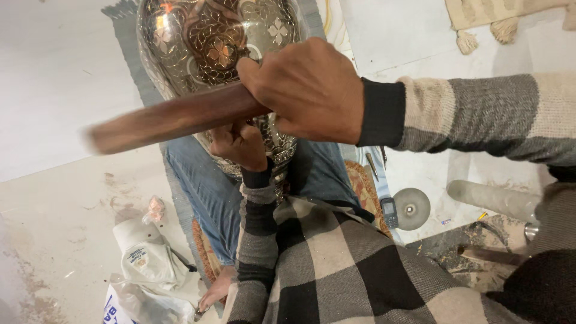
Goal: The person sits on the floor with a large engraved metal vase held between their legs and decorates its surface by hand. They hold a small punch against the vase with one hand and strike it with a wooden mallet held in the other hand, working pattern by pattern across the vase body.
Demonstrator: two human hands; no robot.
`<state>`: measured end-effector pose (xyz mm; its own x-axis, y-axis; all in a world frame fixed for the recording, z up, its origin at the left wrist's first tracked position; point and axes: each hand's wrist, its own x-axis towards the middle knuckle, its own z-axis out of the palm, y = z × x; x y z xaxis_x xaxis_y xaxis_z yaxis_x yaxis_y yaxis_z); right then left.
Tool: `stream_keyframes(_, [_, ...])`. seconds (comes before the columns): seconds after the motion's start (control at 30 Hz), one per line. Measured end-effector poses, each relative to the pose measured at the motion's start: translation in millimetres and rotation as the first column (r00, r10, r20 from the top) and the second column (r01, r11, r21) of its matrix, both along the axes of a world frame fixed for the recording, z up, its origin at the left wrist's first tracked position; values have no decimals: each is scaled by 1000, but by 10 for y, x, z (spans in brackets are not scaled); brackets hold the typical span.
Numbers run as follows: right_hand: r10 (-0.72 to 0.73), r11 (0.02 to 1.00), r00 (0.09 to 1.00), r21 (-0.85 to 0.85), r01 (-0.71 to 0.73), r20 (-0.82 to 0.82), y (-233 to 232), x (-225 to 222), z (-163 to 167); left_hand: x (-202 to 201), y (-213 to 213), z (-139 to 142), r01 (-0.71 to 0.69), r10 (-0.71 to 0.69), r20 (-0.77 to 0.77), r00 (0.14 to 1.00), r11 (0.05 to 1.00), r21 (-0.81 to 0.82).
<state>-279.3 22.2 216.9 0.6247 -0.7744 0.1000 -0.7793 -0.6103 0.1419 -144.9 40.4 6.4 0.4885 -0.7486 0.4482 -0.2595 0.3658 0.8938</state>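
Gripping a brown wooden stick (174,117), the right hand (309,90) is closed around one end; the rest of the stick runs out to the left of that hand and ends blurred over the pale floor (54,90). Directly beyond the right hand stands an engraved metal vase (210,42) with floral patterns, its lower body resting on the lap between the legs in blue jeans (207,192). The left hand (240,144) sits just below the stick, pressed against the vase's lower wall; its fingers are curled, but what they hold cannot be told. The vase's upper edge is cut off by the top of the view. Left of both hands the floor is open up to the stick's tip. Below the left hand lie white plastic bags (150,264). Below the right forearm lie a small dark phone (389,213) and a round grey disc (411,208), just beside each other.
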Motion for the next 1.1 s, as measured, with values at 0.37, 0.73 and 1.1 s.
stream_keyframes(0.37, [6, 1000, 991, -12, -5, 137, -39, -72, -16, 10, 0, -95, 4, -4, 14, 1000, 999, -32])
stream_keyframes(0.73, [-16, 1000, 1000, -18, 16, -8, -61, -105, -75, 93, -42, -86, 55, -46, 132, 990, 996, -65])
stream_keyframes(1.1, [40, 999, 907, 0, -44, 418, -32, -138, -94, 99, 2, 54, 85, -88, 170, 982, 996, 23])
